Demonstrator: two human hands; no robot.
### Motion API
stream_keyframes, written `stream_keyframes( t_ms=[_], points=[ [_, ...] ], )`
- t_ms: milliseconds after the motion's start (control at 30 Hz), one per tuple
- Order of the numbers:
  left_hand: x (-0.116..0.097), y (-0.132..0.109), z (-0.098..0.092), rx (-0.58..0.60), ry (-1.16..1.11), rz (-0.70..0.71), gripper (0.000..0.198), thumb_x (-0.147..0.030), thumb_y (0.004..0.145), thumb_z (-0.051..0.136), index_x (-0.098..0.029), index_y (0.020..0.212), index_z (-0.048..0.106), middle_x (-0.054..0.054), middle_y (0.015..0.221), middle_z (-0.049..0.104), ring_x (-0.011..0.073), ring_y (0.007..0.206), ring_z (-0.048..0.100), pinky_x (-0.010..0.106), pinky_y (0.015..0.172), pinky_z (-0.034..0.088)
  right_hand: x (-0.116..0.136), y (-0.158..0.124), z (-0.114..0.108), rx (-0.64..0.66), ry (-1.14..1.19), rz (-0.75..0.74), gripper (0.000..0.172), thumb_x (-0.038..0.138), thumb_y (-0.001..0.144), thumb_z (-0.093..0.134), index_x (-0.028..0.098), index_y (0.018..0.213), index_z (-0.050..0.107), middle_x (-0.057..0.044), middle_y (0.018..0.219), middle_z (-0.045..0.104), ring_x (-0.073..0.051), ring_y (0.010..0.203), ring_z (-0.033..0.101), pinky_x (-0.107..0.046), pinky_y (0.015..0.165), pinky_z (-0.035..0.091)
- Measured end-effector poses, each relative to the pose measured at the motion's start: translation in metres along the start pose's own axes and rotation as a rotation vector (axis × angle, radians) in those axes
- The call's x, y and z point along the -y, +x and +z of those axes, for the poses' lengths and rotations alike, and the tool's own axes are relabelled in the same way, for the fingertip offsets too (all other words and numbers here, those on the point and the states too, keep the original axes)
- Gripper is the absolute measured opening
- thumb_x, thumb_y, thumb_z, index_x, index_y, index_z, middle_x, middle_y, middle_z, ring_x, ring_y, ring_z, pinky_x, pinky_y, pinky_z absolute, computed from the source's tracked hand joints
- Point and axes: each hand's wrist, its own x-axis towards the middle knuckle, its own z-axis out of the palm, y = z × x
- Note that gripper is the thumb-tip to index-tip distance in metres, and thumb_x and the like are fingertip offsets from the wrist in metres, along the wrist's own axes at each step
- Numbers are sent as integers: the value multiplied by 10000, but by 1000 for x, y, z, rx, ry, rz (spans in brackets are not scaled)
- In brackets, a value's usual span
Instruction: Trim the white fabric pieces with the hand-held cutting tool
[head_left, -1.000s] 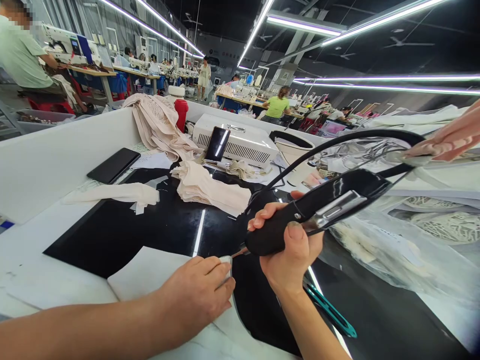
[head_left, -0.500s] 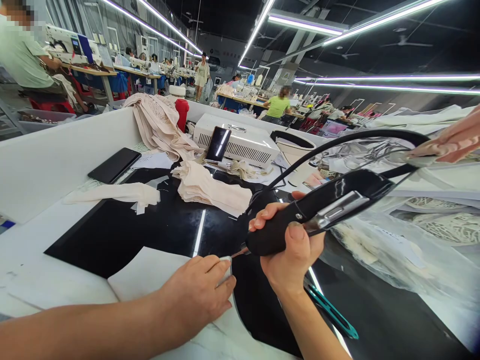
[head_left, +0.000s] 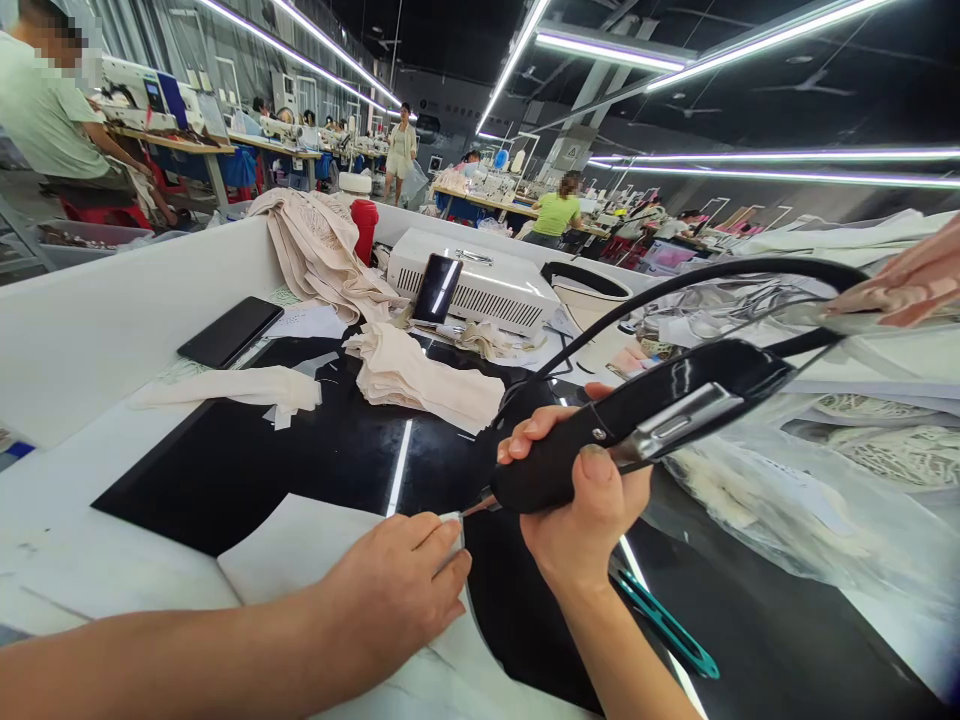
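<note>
My right hand (head_left: 574, 540) is wrapped round a black corded hand tool (head_left: 551, 460) with a silver lever on its side. The tool slants down to the left, and its thin coppery tip points at the fingers of my left hand (head_left: 401, 585). Those fingers are closed on the edge of a white sheet (head_left: 296, 545), right beside the tip. Whether the tip touches the sheet I cannot tell. Under both lies a glossy black board (head_left: 330, 465). A teal-handled tool (head_left: 679, 630) rests on the board to the right of my right forearm.
Beige cloth pieces (head_left: 427, 380) lie stacked beyond my hands. A black phone (head_left: 231, 332) and a white vented box (head_left: 480, 280) are further back. The tool's cable (head_left: 660, 290) arcs up to the right. Plastic-wrapped material (head_left: 810, 500) sits right. People work at sewing machines behind.
Both hands and the black tool are almost unmoved. In the background the standing person has shifted slightly, and the seated worker at left leans with an arm lower.
</note>
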Motion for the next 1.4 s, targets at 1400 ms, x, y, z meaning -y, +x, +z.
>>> stream_keyframes(
  t_ms=[1400],
  points=[
    [19, -2, -5, 38, -43, -54, 166, -209, 1068, 528, -139, 1126, 667, 105, 1209, 747, 212, 1037, 708, 324, 793, 567, 10, 0, 4, -30, -40, -20, 419, 458, 799, 807, 277, 1108, 590, 52, 756, 650, -122, 562, 593, -274, 541, 548]
  ],
)
